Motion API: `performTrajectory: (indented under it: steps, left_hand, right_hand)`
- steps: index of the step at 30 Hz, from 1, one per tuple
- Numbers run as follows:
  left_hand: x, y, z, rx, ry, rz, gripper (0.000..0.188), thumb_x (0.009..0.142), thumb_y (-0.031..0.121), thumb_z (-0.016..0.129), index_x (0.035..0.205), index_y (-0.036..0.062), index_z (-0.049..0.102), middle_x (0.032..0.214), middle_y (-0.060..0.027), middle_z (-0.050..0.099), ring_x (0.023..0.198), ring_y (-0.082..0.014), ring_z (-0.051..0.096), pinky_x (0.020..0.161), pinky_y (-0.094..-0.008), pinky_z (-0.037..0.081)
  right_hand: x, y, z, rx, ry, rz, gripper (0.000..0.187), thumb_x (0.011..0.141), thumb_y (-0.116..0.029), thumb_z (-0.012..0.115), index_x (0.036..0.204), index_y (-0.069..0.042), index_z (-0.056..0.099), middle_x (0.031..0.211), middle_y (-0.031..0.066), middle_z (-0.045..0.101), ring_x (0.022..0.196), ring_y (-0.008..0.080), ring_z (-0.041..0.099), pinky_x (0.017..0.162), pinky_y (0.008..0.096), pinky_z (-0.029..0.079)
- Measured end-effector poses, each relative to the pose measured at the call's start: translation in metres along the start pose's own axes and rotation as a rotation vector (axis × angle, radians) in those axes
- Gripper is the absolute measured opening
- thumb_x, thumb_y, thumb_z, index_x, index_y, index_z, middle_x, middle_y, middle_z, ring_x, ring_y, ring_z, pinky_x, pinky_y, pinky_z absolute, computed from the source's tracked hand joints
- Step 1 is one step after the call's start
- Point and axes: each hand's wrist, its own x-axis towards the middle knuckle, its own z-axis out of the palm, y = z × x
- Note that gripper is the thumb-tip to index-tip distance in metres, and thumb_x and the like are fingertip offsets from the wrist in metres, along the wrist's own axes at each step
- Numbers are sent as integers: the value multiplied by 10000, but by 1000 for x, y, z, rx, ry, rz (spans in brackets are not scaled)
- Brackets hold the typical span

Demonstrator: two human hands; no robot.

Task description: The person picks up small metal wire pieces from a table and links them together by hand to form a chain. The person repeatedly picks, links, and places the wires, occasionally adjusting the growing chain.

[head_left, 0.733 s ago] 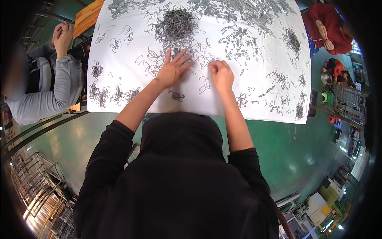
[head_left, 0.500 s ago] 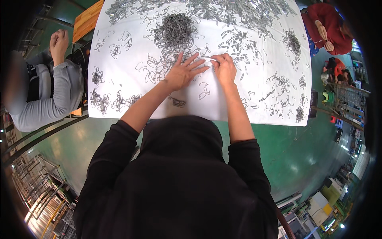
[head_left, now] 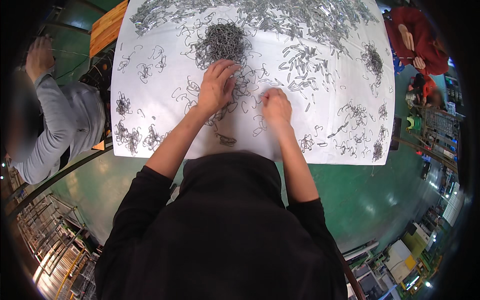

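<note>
My left hand (head_left: 216, 87) hovers over loose bent wire hooks (head_left: 241, 82), just below the dense heap of hooks (head_left: 223, 41). Its fingers curve with the thumb held apart, and nothing shows between them. My right hand (head_left: 278, 106) is closed, with thumb and fingertips together, slightly smeared by motion. What it pinches, if anything, is too small to make out. Beyond it lie short, narrow grey pieces (head_left: 306, 65), scattered on the white tabletop (head_left: 167, 102). One small cluster of hooks (head_left: 226, 140) rests close to my body.
A broad spread of narrow grey pieces (head_left: 300, 17) covers the far side. Small hook clusters sit along the left (head_left: 132, 140) and right (head_left: 372, 60) edges. A person in grey sleeves (head_left: 65, 120) is at the left, another in dark red (head_left: 422, 40) at the far right.
My left hand has risen toward the heap, its spread fingers now curled. My right hand has drawn back toward me, away from the left hand.
</note>
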Motion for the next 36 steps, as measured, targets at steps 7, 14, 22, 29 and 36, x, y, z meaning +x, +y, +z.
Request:
performTrajectory:
  steps: [7,14,22,29,36]
  left_hand:
    - [-41,-17,-30,73,95,-202,325,794,4,618,1110,82,629,1121,-88,594,1088,-300,513,924,-399,428]
    - [-88,-31,-55,141,180,-323,334,792,-1,609,1110,92,640,1164,-93,582,1135,-317,500,971,-409,404]
    - [-90,-35,-44,388,-204,-120,447,813,33,600,1224,208,600,1334,-65,498,1322,-300,375,1062,-559,302]
    - [-90,-49,-54,226,-147,-46,410,827,81,622,1218,203,606,1322,-54,511,1332,-301,380,1065,-602,267]
    - [-95,-66,-84,182,98,-212,396,832,52,601,1211,167,601,1277,-57,537,1299,-306,420,1056,-592,291]
  right_hand:
    - [-30,32,-16,51,2,54,106,773,-135,696,859,-114,638,889,65,620,776,284,632,666,424,515]
    - [-31,-34,25,101,53,-186,177,726,-118,739,877,-108,647,905,63,597,836,278,618,719,396,502]
    - [22,-43,42,98,85,-452,109,813,-120,679,918,-135,651,916,32,595,757,256,615,666,384,503]
    - [7,-40,19,115,24,-362,185,781,-67,686,950,-138,661,923,46,582,831,268,607,694,397,508]
    - [-15,-51,26,123,-100,-460,100,789,-110,699,887,-103,676,878,30,594,816,238,609,673,357,500]
